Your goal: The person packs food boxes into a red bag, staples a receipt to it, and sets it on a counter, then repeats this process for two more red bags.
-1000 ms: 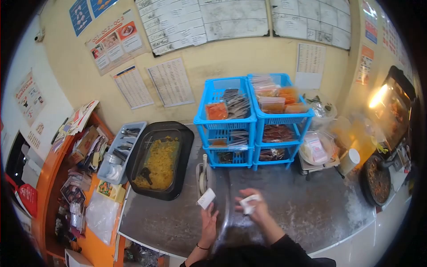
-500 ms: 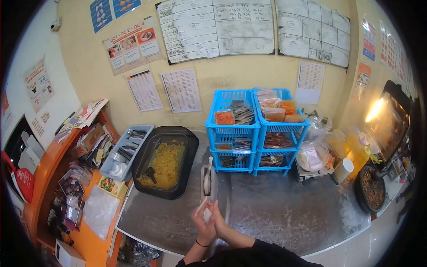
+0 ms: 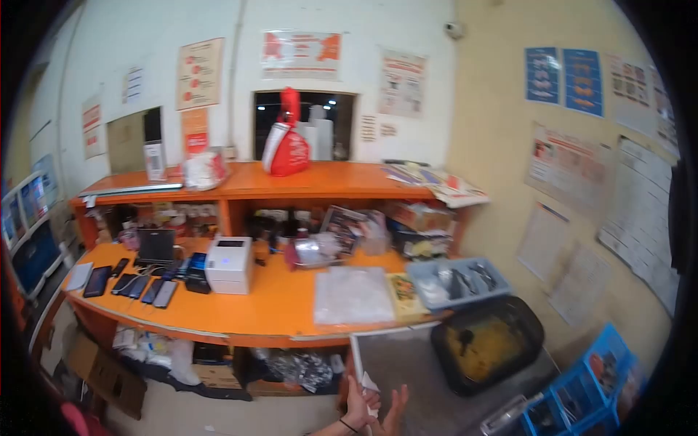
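At the bottom of the head view, my left hand, with a dark band at the wrist, is closed around a crumpled white tissue. My right hand is just beside it, its fingers stretched out and apart; part of the tissue hangs between the two hands. Both hands are by the near left corner of the grey metal table. On that table stands a black tray of yellow food with a dark utensil in it. Farther right lies a tape dispenser, partly cut off by the frame's lower edge.
An orange counter runs ahead, bearing a white label printer, several phones, a stack of clear plastic bags and a grey-blue bin of utensils. A red bag stands on the upper shelf. Blue stacked baskets are at right.
My view has swung left from the metal table to the orange counter. My hands, pressed together around the tissue before, have come partly apart, with the tissue in the left one.
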{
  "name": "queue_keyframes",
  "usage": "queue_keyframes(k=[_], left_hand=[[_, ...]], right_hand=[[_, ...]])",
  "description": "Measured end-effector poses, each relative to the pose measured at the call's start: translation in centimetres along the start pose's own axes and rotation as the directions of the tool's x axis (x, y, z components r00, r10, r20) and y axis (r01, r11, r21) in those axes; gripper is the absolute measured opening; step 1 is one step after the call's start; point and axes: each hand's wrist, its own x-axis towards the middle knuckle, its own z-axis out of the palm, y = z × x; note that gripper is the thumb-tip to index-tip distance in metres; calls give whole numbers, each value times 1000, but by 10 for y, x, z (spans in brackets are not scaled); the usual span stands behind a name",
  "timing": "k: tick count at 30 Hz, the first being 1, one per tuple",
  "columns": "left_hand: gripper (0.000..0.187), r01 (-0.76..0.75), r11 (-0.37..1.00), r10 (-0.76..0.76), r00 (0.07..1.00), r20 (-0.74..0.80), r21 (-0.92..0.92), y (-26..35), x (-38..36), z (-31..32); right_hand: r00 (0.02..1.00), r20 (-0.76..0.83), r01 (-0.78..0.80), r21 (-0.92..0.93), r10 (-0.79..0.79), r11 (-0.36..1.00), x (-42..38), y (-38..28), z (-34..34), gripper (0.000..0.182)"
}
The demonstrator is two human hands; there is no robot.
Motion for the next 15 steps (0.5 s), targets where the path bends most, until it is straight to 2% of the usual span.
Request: queue_keyframes(k=[2, 3, 4, 5, 8, 11, 13, 14, 15], left_hand=[[46, 27, 988, 29, 933, 358, -152, 33, 20, -80], [55, 58, 976, 62, 848, 527, -208, 60, 29, -104], [53, -122, 992, 127, 979, 162, -37, 82, 12, -104], [53, -169, 986, 169, 986, -12, 14, 104, -3, -97], [53, -308, 945, 295, 948, -119, -109, 183, -39, -94], [53, -474, 817, 408, 877, -253, -327, 262, -93, -82], [54, -586, 595, 440, 810, -387, -551, 305, -140, -64], [54, -608, 382, 447, 781, -436, -696, 321, -160, -53], [52, -407, 214, 674, 719, -168, -888, 326, -156, -78]], right_hand=[[993, 91, 61, 165, -77, 984, 24, -21, 44, 72], [983, 142, 79, 234, -115, 969, 36, -33, 67, 72], [969, 188, 101, 291, -160, 951, 51, -46, 92, 71], [951, 234, 115, 343, -203, 932, 62, -58, 118, 71], [863, 366, 149, 474, -348, 868, 92, -100, 195, 70], [731, 469, 152, 597, -496, 788, 107, -152, 272, 68], [621, 518, 133, 669, -588, 731, 108, -189, 321, 67], [564, 535, 118, 702, -629, 702, 107, -207, 345, 67], [505, 544, 101, 733, -669, 672, 104, -226, 368, 66]])
